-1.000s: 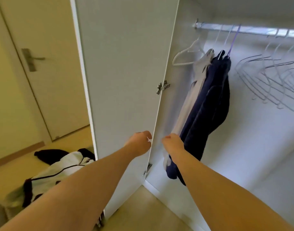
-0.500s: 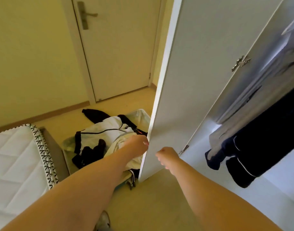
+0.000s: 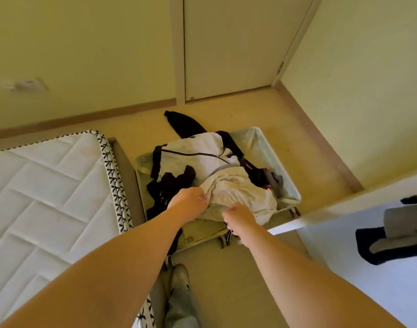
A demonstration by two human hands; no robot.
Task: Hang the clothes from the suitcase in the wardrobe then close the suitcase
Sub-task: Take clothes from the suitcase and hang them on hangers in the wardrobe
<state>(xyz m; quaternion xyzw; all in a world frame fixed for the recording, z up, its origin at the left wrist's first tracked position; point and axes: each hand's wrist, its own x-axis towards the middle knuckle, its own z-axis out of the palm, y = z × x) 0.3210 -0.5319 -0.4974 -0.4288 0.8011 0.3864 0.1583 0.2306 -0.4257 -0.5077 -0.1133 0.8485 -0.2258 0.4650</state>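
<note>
The cream garment (image 3: 238, 192) in the open suitcase (image 3: 288, 185) is overlapped by left hand (image 3: 187, 203) and right hand (image 3: 240, 218), both curled; whether it is gripped cannot be told.

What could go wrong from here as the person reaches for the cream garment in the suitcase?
The cream garment lies over the white jacket, so lifting it may drag that along. The open wardrobe door stands close on the right; rising could bump it. A black garment trails onto the floor and could catch when the suitcase closes.
</note>
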